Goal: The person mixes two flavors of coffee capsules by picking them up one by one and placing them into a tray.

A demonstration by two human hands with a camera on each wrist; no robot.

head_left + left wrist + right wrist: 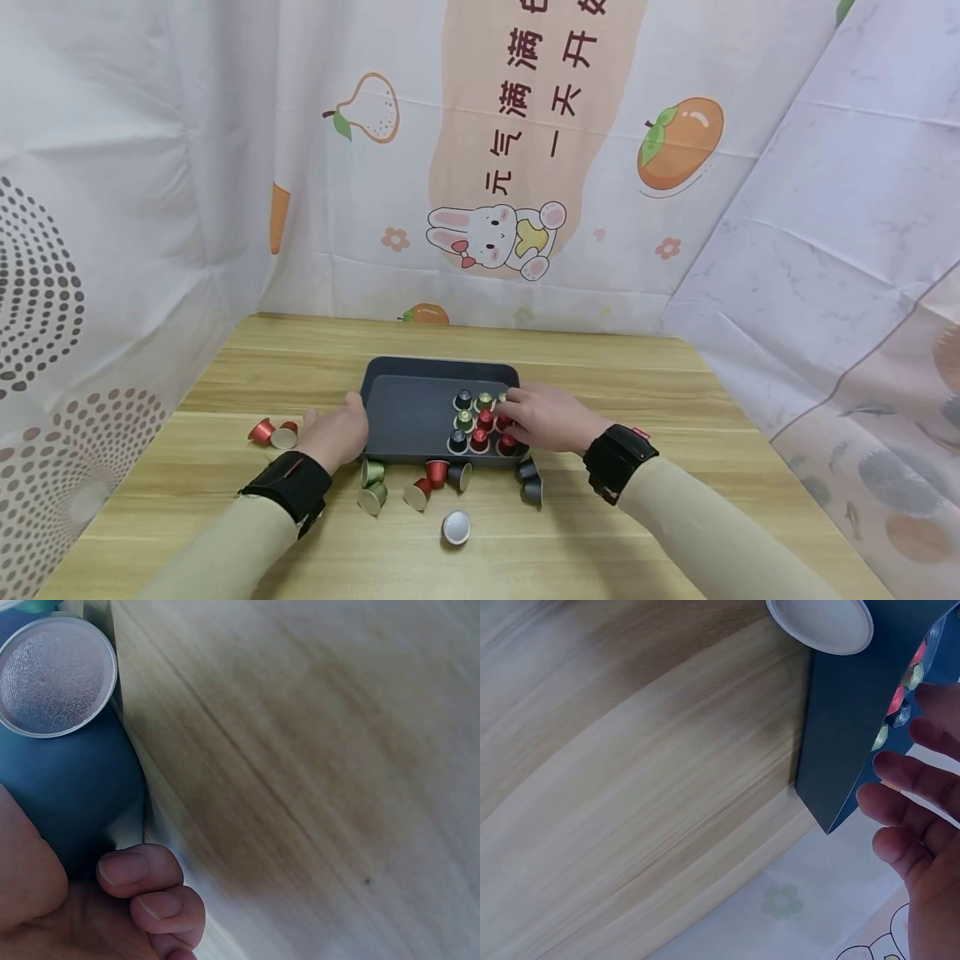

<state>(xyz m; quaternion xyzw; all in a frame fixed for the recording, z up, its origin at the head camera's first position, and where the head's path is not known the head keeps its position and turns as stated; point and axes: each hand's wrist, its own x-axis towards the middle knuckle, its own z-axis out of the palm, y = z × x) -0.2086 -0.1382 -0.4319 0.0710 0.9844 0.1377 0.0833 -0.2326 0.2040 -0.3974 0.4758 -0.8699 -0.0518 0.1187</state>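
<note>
A dark grey-blue tray [416, 412] lies on the wooden table. My left hand [339, 432] grips its left end; in the left wrist view, curled fingers [142, 870] lie against the tray wall. In the tray's right part several foil coffee capsules stand in rows, lids down, among them a red capsule [479, 440], a green capsule [464, 420] and a black capsule [458, 442]. Over the right-hand column is my right hand [542, 417], fingertips right at the capsules. Loosely bent fingers [907, 802] show in the right wrist view, with no capsule between them.
Along the tray's front lie green capsules [372, 498], red capsules [418, 493] and dark capsules [532, 491]. One capsule [456, 527] sits nearer me, silvery face up. Left of the tray are two more red capsules [262, 432]. Printed cloth [360, 208] hangs behind the table.
</note>
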